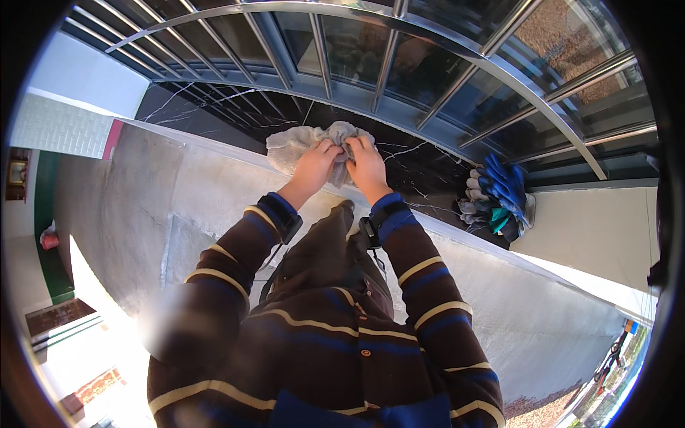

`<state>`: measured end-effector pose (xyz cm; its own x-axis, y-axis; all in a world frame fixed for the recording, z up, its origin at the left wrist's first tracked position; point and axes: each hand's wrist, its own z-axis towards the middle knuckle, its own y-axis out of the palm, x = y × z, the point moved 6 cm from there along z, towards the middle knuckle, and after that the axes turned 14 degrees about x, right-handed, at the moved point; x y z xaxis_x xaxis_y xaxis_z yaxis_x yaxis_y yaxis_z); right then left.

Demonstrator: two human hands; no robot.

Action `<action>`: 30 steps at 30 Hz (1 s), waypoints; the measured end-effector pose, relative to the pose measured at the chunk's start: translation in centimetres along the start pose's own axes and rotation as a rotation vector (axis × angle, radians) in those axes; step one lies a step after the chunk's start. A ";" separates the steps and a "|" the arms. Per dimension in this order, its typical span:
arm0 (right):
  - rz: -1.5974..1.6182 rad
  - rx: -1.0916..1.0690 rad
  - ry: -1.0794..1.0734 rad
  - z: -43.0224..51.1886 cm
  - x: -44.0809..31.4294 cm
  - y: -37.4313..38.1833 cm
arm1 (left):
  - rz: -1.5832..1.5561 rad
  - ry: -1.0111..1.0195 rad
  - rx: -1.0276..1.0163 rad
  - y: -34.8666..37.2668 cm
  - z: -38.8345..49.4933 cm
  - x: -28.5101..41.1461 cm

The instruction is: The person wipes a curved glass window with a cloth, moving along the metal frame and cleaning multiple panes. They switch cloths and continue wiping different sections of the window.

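A grey, fluffy cloth point(291, 145), perhaps a towel, lies bunched on the black, white-veined stone sill point(398, 152) before me. My left hand point(314, 163) grips the gathered middle of the cloth from the left, fingers curled into it. On the other side of the same bunch, my right hand point(365, 163) pinches the fabric, its fingertips close to those of the left. The cloth's left part spreads flat past my left hand, and a fold hangs down between the wrists over the sill's front edge. Both wrists wear dark bands with small devices.
Polished metal window bars point(385, 69) curve out above the sill. A pile of work gloves point(500, 187), blue, grey and green, lies at the sill's right end against a pale wall point(588, 230). Below is a concrete floor point(214, 187); a red container point(49, 239) stands far left.
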<state>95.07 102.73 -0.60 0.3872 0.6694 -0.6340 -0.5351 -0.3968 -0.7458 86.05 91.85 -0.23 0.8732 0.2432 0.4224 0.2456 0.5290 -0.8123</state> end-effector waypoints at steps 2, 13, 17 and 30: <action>0.020 0.171 0.020 -1.1 1.7 -2.4 | -0.088 -0.025 -0.044 0.8 0.5 1.7; -0.399 0.499 0.418 -5.4 7.5 -3.7 | 0.054 0.247 -0.076 6.7 0.0 5.8; -0.641 0.456 0.392 -2.6 6.9 -0.7 | -0.122 0.387 -0.066 6.0 1.0 2.0; -0.457 0.462 0.153 0.9 0.2 4.2 | -0.186 0.305 -0.036 1.2 2.3 -6.3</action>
<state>92.23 101.73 -3.65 0.7355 0.5959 -0.3223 -0.5454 0.2387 -0.8034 79.86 92.83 -2.93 0.8963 -0.1112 0.4292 0.4220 0.5111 -0.7488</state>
